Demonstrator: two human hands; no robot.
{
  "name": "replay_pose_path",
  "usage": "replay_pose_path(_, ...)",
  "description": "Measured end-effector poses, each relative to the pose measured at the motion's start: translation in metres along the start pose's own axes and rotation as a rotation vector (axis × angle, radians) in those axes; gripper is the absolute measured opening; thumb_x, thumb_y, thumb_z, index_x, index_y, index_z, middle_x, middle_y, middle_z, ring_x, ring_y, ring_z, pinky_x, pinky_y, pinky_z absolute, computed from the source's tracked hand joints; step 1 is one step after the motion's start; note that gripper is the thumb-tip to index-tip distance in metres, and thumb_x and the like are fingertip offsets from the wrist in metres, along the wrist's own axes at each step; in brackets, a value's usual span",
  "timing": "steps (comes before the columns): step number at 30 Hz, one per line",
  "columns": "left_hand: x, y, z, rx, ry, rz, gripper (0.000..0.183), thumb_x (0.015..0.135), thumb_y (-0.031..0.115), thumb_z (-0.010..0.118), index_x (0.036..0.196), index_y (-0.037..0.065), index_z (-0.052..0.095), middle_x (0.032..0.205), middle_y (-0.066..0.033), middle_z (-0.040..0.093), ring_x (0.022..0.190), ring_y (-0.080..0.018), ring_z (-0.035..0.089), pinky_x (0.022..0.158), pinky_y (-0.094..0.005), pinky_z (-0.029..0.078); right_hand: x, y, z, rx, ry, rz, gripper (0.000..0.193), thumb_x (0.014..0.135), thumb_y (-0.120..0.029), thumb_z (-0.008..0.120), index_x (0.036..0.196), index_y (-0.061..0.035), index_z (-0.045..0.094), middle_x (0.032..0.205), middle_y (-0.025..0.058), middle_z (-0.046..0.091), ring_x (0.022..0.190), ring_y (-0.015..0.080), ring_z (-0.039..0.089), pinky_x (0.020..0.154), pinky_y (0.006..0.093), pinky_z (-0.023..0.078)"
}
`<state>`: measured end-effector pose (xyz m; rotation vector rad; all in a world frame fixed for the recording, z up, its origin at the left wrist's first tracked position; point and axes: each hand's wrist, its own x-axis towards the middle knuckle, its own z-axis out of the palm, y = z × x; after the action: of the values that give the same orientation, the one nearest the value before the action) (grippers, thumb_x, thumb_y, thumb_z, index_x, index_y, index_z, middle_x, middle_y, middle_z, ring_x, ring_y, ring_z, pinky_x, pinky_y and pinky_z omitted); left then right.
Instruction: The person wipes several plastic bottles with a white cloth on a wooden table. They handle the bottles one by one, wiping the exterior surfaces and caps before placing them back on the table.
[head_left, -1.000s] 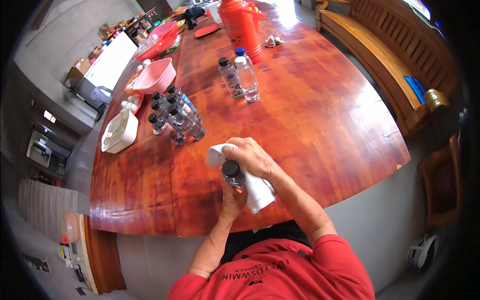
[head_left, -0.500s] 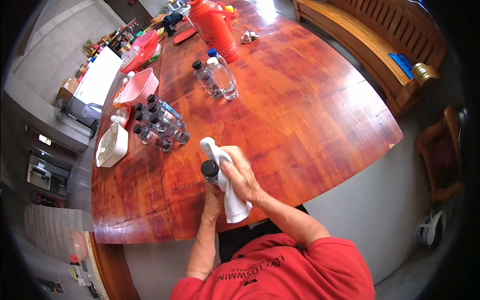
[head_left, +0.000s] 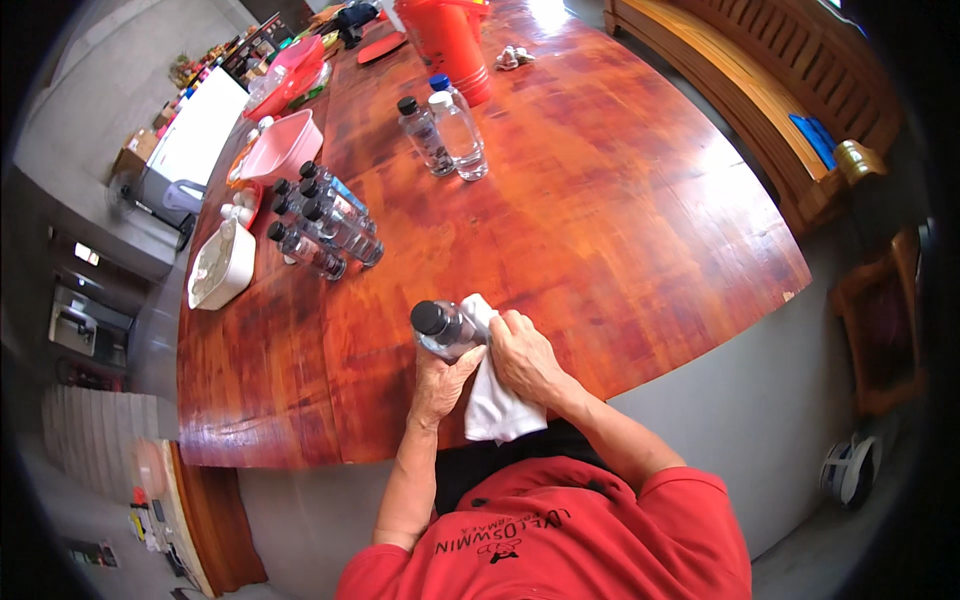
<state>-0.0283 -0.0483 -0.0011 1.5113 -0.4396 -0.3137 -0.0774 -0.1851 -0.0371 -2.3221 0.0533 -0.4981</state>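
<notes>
A clear plastic bottle (head_left: 445,330) with a black cap is gripped low on its body by my left hand (head_left: 440,385), above the table's near edge. It leans, cap toward the upper left. My right hand (head_left: 524,358) has its fingers closed on a white cloth (head_left: 495,405). Part of that cloth presses against the bottle's right side, and the rest hangs down below my hands. Ahead to the left stands a group of several similar black-capped bottles (head_left: 330,225). Farther off are three more: a black-capped bottle (head_left: 425,135), a white-capped bottle (head_left: 460,138) and a blue-capped bottle (head_left: 440,83).
The reddish wooden table (head_left: 600,220) has a white basket (head_left: 222,265), a pink basin (head_left: 285,146) and a red thermos (head_left: 445,50) on it. A small crumpled item (head_left: 514,58) lies by the thermos. Beyond the right edge stands a wooden bench (head_left: 720,90).
The bottle has tilted, showing more of its body. My right hand and the cloth have shifted right and slightly down, the cloth now at the bottle's side. The view has moved a little.
</notes>
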Motion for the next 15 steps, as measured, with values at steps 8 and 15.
replay_pose_path(8,0.009,-0.005,0.006,0.229,0.188,0.138,0.044,0.067,0.007,0.081,0.102,0.008,0.055,0.088,0.0019,0.057,0.078,-0.0089,0.054,0.07,-0.0249,0.048,-0.011,-0.016,-0.048,0.692,-0.066,0.204,0.023,0.086,-0.007,0.056,0.108,-0.0015,0.051,0.093,0.0183,0.054,0.085,0.0303,0.056,0.075,0.0357,0.046)
replay_pose_path(15,0.007,-0.002,0.008,0.099,0.06,0.253,0.052,0.079,0.015,0.072,0.121,0.008,0.043,0.11,-0.002,0.053,0.1,-0.0109,0.05,0.084,-0.0297,0.044,0.057,-0.088,-0.062,0.068,0.214,-0.49,0.03,0.076,-0.008,0.063,0.106,-0.0063,0.057,0.108,0.0111,0.054,0.102,0.0343,0.05,0.085,0.0423,0.042)
